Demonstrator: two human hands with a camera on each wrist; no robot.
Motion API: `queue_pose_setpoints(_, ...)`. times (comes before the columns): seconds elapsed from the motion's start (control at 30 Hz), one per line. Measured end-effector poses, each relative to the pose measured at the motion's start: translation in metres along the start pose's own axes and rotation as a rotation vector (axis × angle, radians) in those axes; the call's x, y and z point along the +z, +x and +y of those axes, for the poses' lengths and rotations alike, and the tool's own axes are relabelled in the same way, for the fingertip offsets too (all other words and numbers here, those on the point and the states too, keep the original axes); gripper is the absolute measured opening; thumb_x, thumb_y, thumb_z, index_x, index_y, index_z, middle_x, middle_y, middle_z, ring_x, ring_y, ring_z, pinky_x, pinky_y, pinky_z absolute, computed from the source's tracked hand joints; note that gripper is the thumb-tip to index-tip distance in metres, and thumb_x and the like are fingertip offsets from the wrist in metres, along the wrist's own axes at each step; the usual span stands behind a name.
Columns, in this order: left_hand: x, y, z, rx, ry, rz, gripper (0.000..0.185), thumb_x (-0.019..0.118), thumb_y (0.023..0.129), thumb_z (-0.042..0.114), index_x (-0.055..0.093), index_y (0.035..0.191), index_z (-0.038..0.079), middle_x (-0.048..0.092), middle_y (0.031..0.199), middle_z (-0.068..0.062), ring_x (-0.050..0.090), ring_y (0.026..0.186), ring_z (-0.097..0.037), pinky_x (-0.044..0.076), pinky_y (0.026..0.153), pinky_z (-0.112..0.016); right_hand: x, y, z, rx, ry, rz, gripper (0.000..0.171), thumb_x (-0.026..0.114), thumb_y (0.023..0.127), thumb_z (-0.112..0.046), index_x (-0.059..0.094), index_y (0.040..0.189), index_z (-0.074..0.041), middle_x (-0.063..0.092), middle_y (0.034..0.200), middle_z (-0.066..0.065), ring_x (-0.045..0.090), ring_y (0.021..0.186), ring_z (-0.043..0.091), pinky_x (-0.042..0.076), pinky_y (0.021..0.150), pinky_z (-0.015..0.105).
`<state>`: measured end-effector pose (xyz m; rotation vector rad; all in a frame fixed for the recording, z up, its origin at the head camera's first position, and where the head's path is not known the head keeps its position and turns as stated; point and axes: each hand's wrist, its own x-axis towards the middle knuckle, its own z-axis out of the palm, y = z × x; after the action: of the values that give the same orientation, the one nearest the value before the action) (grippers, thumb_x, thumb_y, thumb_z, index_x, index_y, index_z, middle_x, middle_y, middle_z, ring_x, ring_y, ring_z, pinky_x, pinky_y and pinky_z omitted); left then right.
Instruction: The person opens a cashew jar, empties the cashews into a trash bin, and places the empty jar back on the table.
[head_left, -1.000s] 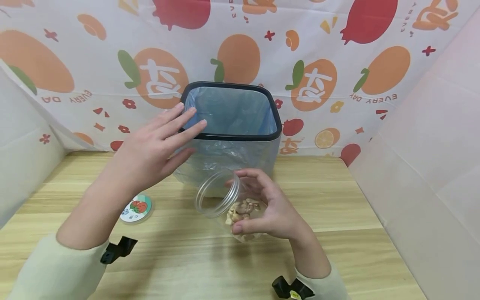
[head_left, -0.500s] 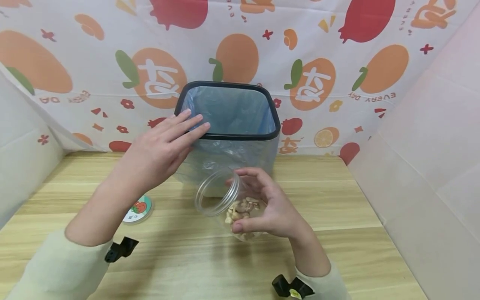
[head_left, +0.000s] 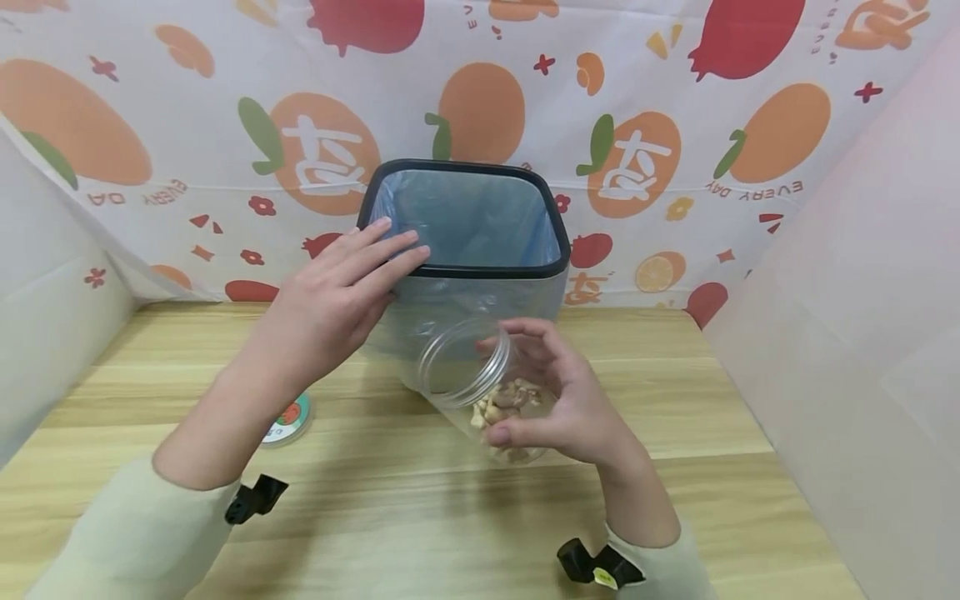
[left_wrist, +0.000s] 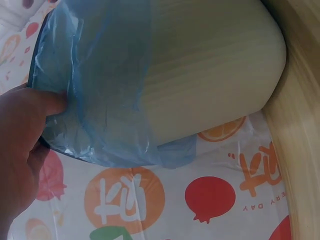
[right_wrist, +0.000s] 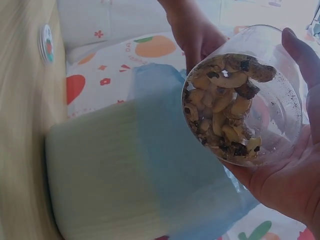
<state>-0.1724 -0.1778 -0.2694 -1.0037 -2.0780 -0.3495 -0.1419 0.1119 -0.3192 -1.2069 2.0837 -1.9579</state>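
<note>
While resting on the wooden table (head_left: 675, 392) before the fruit-printed backdrop (head_left: 675, 158), standing at centre far: a pale bin (head_left: 480, 300) with a black rim (head_left: 487, 271) and a blue liner bag (head_left: 465, 217), its mouth open and showing no contents. Steadying the near-left corner of that rim: the left hand (head_left: 330, 300), fingers straight and laid flat across rim and liner, thumb pressing into the plastic in the left wrist view, gripping nothing. Hovering just near of the bin, tilted with its mouth up and to the left: a clear plastic jar (head_left: 487, 392), uncapped. Wrapping round the jar's lower body: the right hand (head_left: 570, 408), fingers and thumb curled about it. Lying heaped in the jar's low end: a small load of nuts (right_wrist: 225, 100), pale mixed with dark bits. Lying flat on the table at left, partly behind the left forearm: the round lid (head_left: 288, 419), well apart from the jar.

Judging progress: lid already off, bin already braced, jar already tipping; nuts not yet out and none showing in the liner, so the emptying appearing not yet begun.

Remaining hard to make out: the bottom of the bin, the lid's printed label, the jar's far side behind the right hand's fingers, and both sleeves, running out of frame at the near edge.
</note>
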Motion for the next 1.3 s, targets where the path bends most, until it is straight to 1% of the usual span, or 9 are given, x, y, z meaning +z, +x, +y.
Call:
queue_pose_setpoints(0.1, 0.002, 0.000, 0.000, 0.009, -0.002, 0.003, 0.064, 0.074, 0.080, -0.012, 0.059, 0.139, 0.009, 0.061, 0.136, -0.014, 0.050, 0.134, -0.038, 0.038, 0.113, -0.052, -0.006, 0.000, -0.002, -0.004, -0.009, 0.025, 0.088, 0.090, 0.073, -0.036, 0.042, 0.142, -0.008, 0.060, 0.135, 0.018, 0.060, 0.123, 0.033, 0.045, 0.108, 0.045)
queue_pose_setpoints(0.27, 0.003, -0.001, 0.000, 0.009, -0.001, 0.003, 0.067, 0.076, 0.078, -0.012, 0.058, 0.139, 0.008, 0.060, 0.137, -0.014, 0.049, 0.135, -0.038, 0.036, 0.114, -0.051, -0.015, 0.002, -0.007, -0.015, -0.007, 0.065, 0.087, 0.090, 0.074, -0.034, 0.042, 0.141, -0.006, 0.061, 0.135, 0.015, 0.060, 0.124, 0.034, 0.045, 0.108, 0.045)
queue_pose_setpoints(0.37, 0.002, -0.001, 0.000, 0.013, 0.012, -0.004, 0.065, 0.075, 0.080, -0.011, 0.057, 0.140, 0.008, 0.060, 0.138, -0.015, 0.049, 0.135, -0.038, 0.036, 0.115, -0.050, -0.021, 0.004, -0.011, -0.032, -0.014, 0.085, 0.087, 0.090, 0.074, -0.033, 0.041, 0.141, -0.005, 0.060, 0.135, 0.015, 0.059, 0.123, 0.035, 0.045, 0.108, 0.044)
queue_pose_setpoints(0.63, 0.001, -0.003, 0.001, 0.012, 0.023, -0.014, 0.063, 0.072, 0.082, -0.011, 0.056, 0.140, 0.007, 0.059, 0.138, -0.015, 0.049, 0.134, -0.038, 0.036, 0.114, -0.050, -0.037, 0.012, -0.025, -0.073, -0.062, 0.093, 0.088, 0.092, 0.072, -0.018, 0.040, 0.141, -0.003, 0.059, 0.135, 0.020, 0.059, 0.122, 0.038, 0.047, 0.106, 0.044)
queue_pose_setpoints(0.73, 0.001, -0.003, 0.001, 0.012, 0.024, -0.016, 0.063, 0.071, 0.082, -0.011, 0.056, 0.141, 0.007, 0.059, 0.138, -0.015, 0.049, 0.134, -0.038, 0.036, 0.115, -0.050, -0.045, 0.015, -0.030, -0.073, -0.101, 0.087, 0.088, 0.091, 0.070, -0.009, 0.040, 0.141, -0.003, 0.058, 0.135, 0.021, 0.060, 0.120, 0.038, 0.050, 0.103, 0.042)
queue_pose_setpoints(0.87, 0.002, -0.003, 0.000, 0.004, 0.013, -0.006, 0.064, 0.071, 0.081, -0.013, 0.057, 0.140, 0.008, 0.060, 0.136, -0.014, 0.050, 0.133, -0.037, 0.035, 0.115, -0.050, -0.054, 0.020, -0.038, -0.053, -0.160, 0.087, 0.089, 0.089, 0.067, 0.003, 0.041, 0.142, -0.004, 0.059, 0.134, 0.019, 0.060, 0.118, 0.036, 0.051, 0.099, 0.040)
queue_pose_setpoints(1.0, 0.003, -0.003, 0.000, -0.005, -0.006, 0.002, 0.064, 0.071, 0.081, -0.014, 0.058, 0.139, 0.008, 0.062, 0.134, -0.014, 0.051, 0.132, -0.037, 0.036, 0.115, -0.050, -0.064, 0.024, -0.046, -0.045, -0.204, 0.090, 0.092, 0.087, 0.064, 0.012, 0.041, 0.142, -0.005, 0.060, 0.133, 0.018, 0.062, 0.117, 0.032, 0.051, 0.099, 0.039)
queue_pose_setpoints(1.17, 0.004, -0.002, 0.000, -0.018, -0.012, -0.001, 0.065, 0.072, 0.080, -0.014, 0.058, 0.139, 0.009, 0.062, 0.134, -0.013, 0.050, 0.133, -0.036, 0.035, 0.115, -0.050, -0.072, 0.032, -0.053, -0.039, -0.251, 0.084, 0.091, 0.086, 0.064, 0.014, 0.044, 0.141, -0.008, 0.063, 0.131, 0.015, 0.064, 0.115, 0.029, 0.051, 0.099, 0.039)
queue_pose_setpoints(1.3, 0.005, -0.002, 0.000, -0.020, -0.016, 0.007, 0.065, 0.072, 0.079, -0.014, 0.059, 0.138, 0.009, 0.062, 0.133, -0.013, 0.050, 0.134, -0.035, 0.036, 0.115, -0.050, -0.075, 0.037, -0.060, -0.026, -0.290, 0.073, 0.088, 0.087, 0.065, 0.011, 0.045, 0.140, -0.011, 0.065, 0.129, 0.012, 0.066, 0.113, 0.027, 0.053, 0.097, 0.036)
